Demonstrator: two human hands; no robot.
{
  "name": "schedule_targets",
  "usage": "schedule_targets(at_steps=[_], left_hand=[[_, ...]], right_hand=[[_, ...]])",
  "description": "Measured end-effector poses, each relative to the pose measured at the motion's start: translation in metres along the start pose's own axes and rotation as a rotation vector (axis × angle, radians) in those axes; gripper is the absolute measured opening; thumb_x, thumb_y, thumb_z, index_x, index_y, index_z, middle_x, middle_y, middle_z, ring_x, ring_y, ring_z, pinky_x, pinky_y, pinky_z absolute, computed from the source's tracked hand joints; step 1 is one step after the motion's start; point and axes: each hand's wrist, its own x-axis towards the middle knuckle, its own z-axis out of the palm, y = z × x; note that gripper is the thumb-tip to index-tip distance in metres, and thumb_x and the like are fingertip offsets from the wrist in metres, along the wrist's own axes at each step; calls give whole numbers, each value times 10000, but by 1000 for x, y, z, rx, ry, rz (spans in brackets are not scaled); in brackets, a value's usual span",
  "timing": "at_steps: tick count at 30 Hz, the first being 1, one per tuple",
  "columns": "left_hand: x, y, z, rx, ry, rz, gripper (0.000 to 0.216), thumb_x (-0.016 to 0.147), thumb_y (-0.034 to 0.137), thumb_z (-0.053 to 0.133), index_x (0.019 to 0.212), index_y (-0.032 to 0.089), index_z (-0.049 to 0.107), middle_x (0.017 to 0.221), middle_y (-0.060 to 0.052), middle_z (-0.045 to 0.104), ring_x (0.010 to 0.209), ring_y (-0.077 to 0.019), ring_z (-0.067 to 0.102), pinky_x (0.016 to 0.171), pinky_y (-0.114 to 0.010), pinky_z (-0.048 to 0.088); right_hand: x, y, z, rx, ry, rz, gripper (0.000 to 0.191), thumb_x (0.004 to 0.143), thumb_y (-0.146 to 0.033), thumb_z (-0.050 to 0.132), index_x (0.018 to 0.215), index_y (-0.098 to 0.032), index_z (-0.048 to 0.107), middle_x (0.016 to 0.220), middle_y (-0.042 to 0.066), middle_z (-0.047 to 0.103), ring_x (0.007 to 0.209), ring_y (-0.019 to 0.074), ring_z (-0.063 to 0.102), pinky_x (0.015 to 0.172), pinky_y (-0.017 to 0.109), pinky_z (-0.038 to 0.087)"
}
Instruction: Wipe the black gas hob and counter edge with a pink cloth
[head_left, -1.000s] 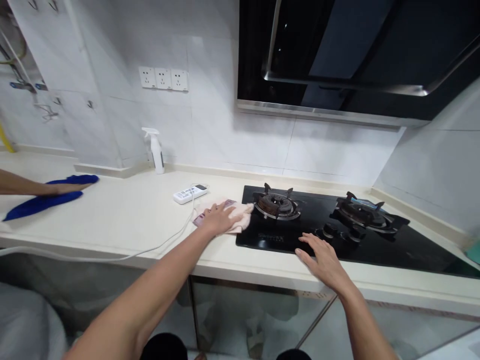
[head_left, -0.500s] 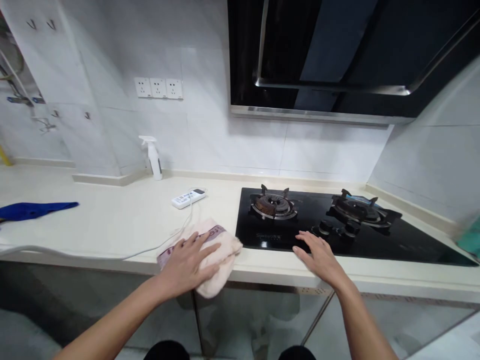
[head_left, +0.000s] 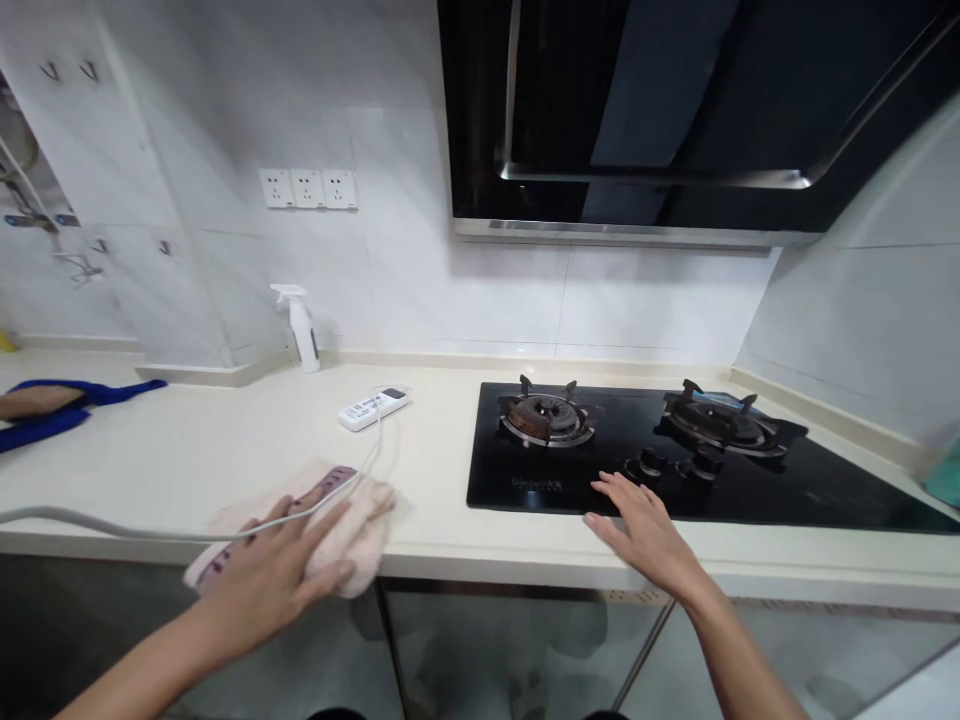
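Okay, pale bench (head_left: 431, 455) first: I'd tag the step as wiping along its front edge, and I judge the next move calls for flat, even pressure so the load doesn't slip off the lip. Black hob (head_left: 577, 490) sits to the right on my feed, well apart from the wiping. Then the cloth (head_left: 356, 535): left of the hob at the bench's front edge, part of it hanging past the lip. Looks soft, pale pink with a purple patterned band, bunched at the right end; motion blur eats the finer texture. Left hand (head_left: 266, 575) lies palm down on it, fingers spread, pressing rather than pinching. Right hand (head_left: 649, 535) is at the hob's front edge, fingers apart, holding nothing. Behind the cloth, a white handset (head_left: 373, 408) lies on the bench, apart from both hands. Last, the thin white cord (head_left: 169, 535) crosses the cloth and seems to lie over the left fingers; I'd say it could snag, so it wants clearing.
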Motion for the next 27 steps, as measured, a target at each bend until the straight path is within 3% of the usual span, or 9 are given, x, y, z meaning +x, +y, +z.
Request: schedule_targets(at_steps=[3, 5, 11, 15, 20, 23, 27], left_hand=[[-5, 36, 9, 33, -165, 147, 579, 893, 661, 502, 1454, 517, 503, 1627, 28, 411, 1482, -425, 369, 1133, -643, 363], [8, 58, 10, 11, -212, 201, 529, 951, 624, 430, 1464, 515, 489, 1645, 28, 377, 1510, -407, 327, 1154, -645, 331], [99, 96, 25, -91, -387, 194, 576, 986, 613, 319, 1521, 440, 439, 1681, -28, 302, 1543, -414, 236, 1163, -703, 234], [179, 108, 57, -78, -426, 90, 583, 966, 577, 356, 1516, 415, 457, 1690, -25, 285, 1535, -442, 232, 1144, -748, 220], [261, 122, 93, -47, -399, -36, 574, 941, 551, 400, 1472, 378, 532, 1664, -79, 345, 1495, -492, 265, 1112, -760, 231], [285, 131, 106, -36, -357, -72, 605, 968, 578, 315, 1505, 361, 489, 1664, -100, 332, 1498, -487, 246, 1120, -758, 199], [281, 138, 110, -33, -335, -37, 662, 960, 656, 308, 1531, 354, 451, 1669, -114, 316, 1502, -494, 231, 1130, -761, 172]], right_hand=[[0, 0, 1, -14, -9, 3, 612, 965, -641, 434, 1404, -238, 571, 1568, 96, 479, 1504, 284, 354, 1240, 544, 222], [-1, 1, 2, -19, -7, -4, 621, 966, -650, 424, 1410, -238, 565, 1573, 95, 471, 1507, 286, 348, 1240, 545, 223], [-3, 5, 8, -44, 20, -9, 591, 961, -627, 448, 1384, -239, 591, 1551, 100, 499, 1489, 302, 382, 1225, 561, 263], [-4, 2, 10, -48, 111, -38, 548, 962, -609, 485, 1328, -232, 637, 1486, 102, 569, 1438, 319, 454, 1181, 585, 333], [-5, 1, 9, -11, 280, -74, 376, 975, -537, 528, 1099, -250, 737, 1264, 97, 715, 1252, 306, 623, 1060, 521, 476], [-4, 2, 9, 5, 332, -71, 318, 974, -495, 543, 1028, -255, 745, 1198, 94, 738, 1192, 302, 656, 1025, 504, 505], [-1, 1, 9, 17, 351, -63, 281, 973, -450, 530, 992, -255, 731, 1171, 85, 747, 1160, 298, 670, 1006, 508, 510]])
